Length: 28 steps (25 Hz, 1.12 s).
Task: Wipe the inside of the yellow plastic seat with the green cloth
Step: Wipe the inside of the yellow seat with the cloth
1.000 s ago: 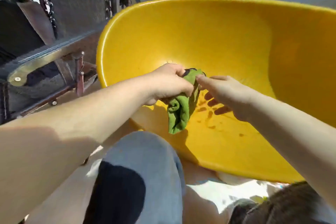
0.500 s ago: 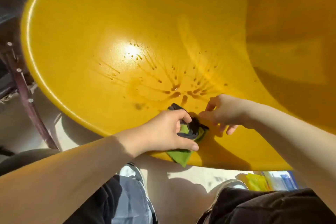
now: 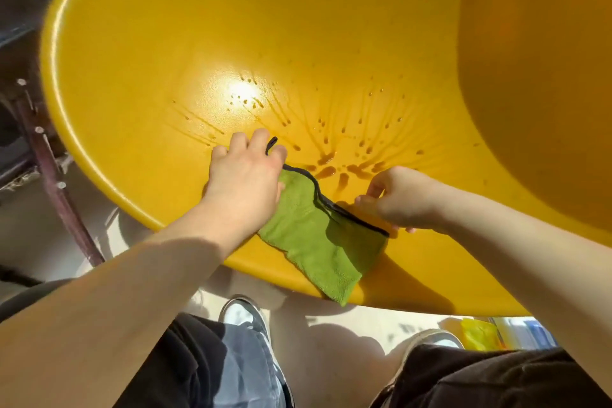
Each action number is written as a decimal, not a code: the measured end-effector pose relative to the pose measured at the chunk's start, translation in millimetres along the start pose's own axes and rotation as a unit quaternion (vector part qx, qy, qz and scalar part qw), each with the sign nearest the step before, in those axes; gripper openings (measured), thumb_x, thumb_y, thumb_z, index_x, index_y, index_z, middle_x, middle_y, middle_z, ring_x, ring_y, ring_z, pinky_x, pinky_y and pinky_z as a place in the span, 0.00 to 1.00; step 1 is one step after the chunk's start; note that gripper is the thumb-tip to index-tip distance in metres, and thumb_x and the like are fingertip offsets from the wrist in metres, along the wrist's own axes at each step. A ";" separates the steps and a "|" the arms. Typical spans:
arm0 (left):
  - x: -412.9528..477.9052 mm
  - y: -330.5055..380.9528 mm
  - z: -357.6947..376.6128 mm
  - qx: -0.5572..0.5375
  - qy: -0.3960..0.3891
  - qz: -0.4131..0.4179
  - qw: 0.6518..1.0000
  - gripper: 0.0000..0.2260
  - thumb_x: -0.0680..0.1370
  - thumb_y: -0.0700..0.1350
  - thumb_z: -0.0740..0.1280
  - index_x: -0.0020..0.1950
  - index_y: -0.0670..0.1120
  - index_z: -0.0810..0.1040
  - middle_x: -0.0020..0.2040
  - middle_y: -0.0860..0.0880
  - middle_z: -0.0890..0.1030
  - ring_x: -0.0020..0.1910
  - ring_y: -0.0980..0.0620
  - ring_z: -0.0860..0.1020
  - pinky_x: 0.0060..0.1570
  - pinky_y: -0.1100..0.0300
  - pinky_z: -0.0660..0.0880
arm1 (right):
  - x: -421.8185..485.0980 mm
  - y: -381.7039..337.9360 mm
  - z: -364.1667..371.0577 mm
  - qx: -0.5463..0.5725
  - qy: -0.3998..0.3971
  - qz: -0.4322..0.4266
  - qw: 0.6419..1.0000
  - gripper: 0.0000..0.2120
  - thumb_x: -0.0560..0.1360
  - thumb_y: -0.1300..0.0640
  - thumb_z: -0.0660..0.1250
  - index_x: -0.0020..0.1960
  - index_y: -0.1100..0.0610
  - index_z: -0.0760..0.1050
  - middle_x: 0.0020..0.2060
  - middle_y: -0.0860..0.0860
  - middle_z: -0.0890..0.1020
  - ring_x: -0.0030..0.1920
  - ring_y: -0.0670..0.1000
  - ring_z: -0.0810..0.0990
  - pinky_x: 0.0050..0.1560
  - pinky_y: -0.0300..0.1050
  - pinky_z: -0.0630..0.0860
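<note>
The yellow plastic seat (image 3: 139, 53) fills most of the head view, its hollow facing me. Brown drops and streaks (image 3: 326, 159) spread over its middle. The green cloth (image 3: 318, 248) with a dark trim lies spread on the seat's near inner edge, one corner hanging over the rim. My left hand (image 3: 245, 179) presses on the cloth's left end and grips its trim between the fingers. My right hand (image 3: 402, 199) pinches the trim at the cloth's right end.
A dark red metal frame (image 3: 49, 169) with bolts stands left of the seat. My legs and shoes (image 3: 245, 318) are below the rim on a pale floor. A yellow and blue object (image 3: 483, 333) lies at the lower right.
The cloth was bunched up between my hands; now it is pulled out flat along the seat's near edge. My hands have moved apart, left hand up and left, right hand to the right.
</note>
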<state>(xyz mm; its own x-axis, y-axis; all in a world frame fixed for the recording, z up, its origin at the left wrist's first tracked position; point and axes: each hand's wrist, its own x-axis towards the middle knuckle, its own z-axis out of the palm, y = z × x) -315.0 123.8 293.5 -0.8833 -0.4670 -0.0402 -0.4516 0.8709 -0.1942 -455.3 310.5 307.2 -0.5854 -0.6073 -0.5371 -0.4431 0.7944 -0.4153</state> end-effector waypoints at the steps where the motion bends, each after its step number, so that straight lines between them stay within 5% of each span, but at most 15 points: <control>1: -10.5 22.6 5.0 -0.038 -0.050 0.033 0.997 0.31 0.76 0.67 0.63 0.75 0.53 0.68 0.76 0.43 0.66 0.70 0.37 0.67 0.63 0.39 0.71 | 0.8 -0.1 -0.2 0.000 0.002 0.001 1.000 0.16 0.80 0.43 0.67 0.52 0.56 0.82 0.32 0.54 0.82 0.37 0.61 0.86 0.36 0.51 0.84; 4: -36.4 77.3 26.8 -0.081 -0.224 0.024 0.971 0.41 0.74 0.75 0.49 0.82 0.56 0.52 0.82 0.44 0.55 0.77 0.35 0.56 0.70 0.31 0.57 | 1.8 1.9 -0.4 -0.037 -0.022 0.022 0.999 0.18 0.80 0.42 0.66 0.54 0.57 0.82 0.35 0.55 0.85 0.36 0.59 0.86 0.33 0.48 0.82; 7: -45.7 92.7 33.5 -0.092 -0.178 0.071 0.977 0.39 0.76 0.73 0.47 0.83 0.53 0.51 0.82 0.45 0.54 0.77 0.37 0.55 0.71 0.34 0.56 | 5.4 5.7 -4.6 -0.049 -0.024 0.044 0.998 0.17 0.80 0.45 0.64 0.53 0.57 0.83 0.38 0.56 0.87 0.37 0.57 0.86 0.34 0.47 0.83; 12: 10.2 91.3 47.8 -0.089 -0.175 0.187 0.962 0.30 0.80 0.68 0.47 0.82 0.62 0.51 0.84 0.50 0.45 0.80 0.42 0.47 0.72 0.36 0.53 | 24.3 16.9 -19.1 -0.006 0.055 0.031 0.998 0.14 0.79 0.49 0.65 0.50 0.58 0.84 0.44 0.59 0.86 0.38 0.57 0.81 0.40 0.56 0.84; 16: 104.9 84.2 64.3 -0.078 -0.136 0.046 0.987 0.29 0.81 0.68 0.43 0.81 0.64 0.41 0.85 0.52 0.41 0.82 0.40 0.44 0.73 0.30 0.46 | 29.0 30.4 -15.3 0.035 0.086 0.038 0.995 0.13 0.79 0.46 0.66 0.44 0.54 0.80 0.37 0.53 0.83 0.38 0.55 0.81 0.34 0.45 0.75; 19: 121.8 107.3 67.4 -0.102 -0.122 -0.025 0.987 0.29 0.82 0.66 0.48 0.81 0.64 0.44 0.85 0.50 0.45 0.81 0.36 0.47 0.71 0.28 0.50 | 28.9 37.5 -23.3 0.053 0.125 0.047 0.990 0.14 0.79 0.46 0.65 0.41 0.54 0.78 0.35 0.52 0.82 0.38 0.56 0.81 0.36 0.45 0.76; 22: 66.6 146.9 63.8 -0.137 -0.092 0.100 0.981 0.25 0.82 0.61 0.54 0.79 0.62 0.58 0.84 0.50 0.51 0.78 0.36 0.52 0.70 0.33 0.54 | 36.4 37.5 -25.2 0.066 0.145 0.053 0.986 0.10 0.78 0.47 0.65 0.45 0.52 0.80 0.37 0.51 0.82 0.42 0.59 0.82 0.39 0.47 0.78; 25: 32.1 132.7 54.3 -0.099 -0.072 0.278 0.953 0.25 0.83 0.62 0.47 0.81 0.62 0.54 0.83 0.53 0.55 0.75 0.41 0.57 0.68 0.39 0.58 | 32.1 18.0 -32.5 0.054 0.153 0.043 0.986 0.12 0.78 0.47 0.65 0.48 0.55 0.81 0.40 0.55 0.83 0.44 0.60 0.83 0.44 0.52 0.83; 28: 55.0 62.1 50.9 0.008 -0.113 0.252 0.961 0.25 0.84 0.61 0.46 0.82 0.63 0.48 0.84 0.54 0.50 0.77 0.45 0.56 0.69 0.42 0.59 | 51.6 1.5 -19.8 0.098 0.115 0.048 0.987 0.15 0.79 0.45 0.65 0.47 0.57 0.81 0.39 0.56 0.84 0.41 0.61 0.84 0.40 0.55 0.83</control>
<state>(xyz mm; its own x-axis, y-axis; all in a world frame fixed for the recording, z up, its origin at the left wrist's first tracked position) -385.2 144.5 229.4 -0.9388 -0.0085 -0.3443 0.0308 0.9936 -0.1085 -499.6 280.5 293.4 -0.7669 -0.4936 -0.4102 -0.2512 0.8190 -0.5158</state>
